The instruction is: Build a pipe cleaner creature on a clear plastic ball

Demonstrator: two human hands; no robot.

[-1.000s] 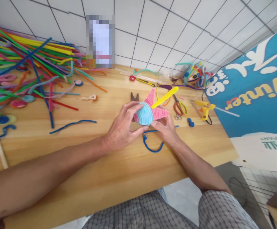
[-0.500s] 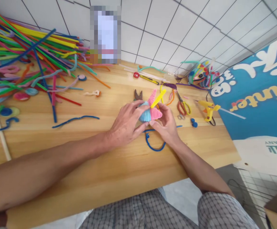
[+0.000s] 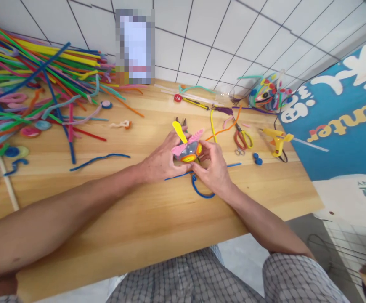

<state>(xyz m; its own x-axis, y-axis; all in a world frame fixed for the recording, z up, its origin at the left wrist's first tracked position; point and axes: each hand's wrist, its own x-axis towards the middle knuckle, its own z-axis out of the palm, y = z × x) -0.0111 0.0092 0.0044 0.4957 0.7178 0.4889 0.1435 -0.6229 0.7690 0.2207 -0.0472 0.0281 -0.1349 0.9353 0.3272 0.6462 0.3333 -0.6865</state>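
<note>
Between my two hands, above the table, is a small pipe-cleaner figure (image 3: 193,148). It has a grey body, pink pointed parts, a yellow strip (image 3: 179,132) sticking up, and orange-and-yellow round pieces low on the front and right. My left hand (image 3: 159,163) grips its left side, with some fingers hidden behind it. On the right, my right hand (image 3: 216,166) pinches it with thumb and fingers. A curved blue pipe cleaner (image 3: 202,193) and a straight blue pipe cleaner (image 3: 233,165) lie on the table beneath. Pliers (image 3: 183,121) show partly behind my left hand.
A big heap of colourful pipe cleaners (image 3: 53,71) covers the table's left. Scissors (image 3: 244,139), a yellow glue gun (image 3: 277,142) and blue balls (image 3: 257,159) lie to the right. A colourful craft piece (image 3: 265,94) stands by the tiled wall (image 3: 208,38).
My hands have turned the figure: its light-blue side faced me, now the grey side with orange-and-yellow rounds shows. The yellow strip leaned right and now leans left.
</note>
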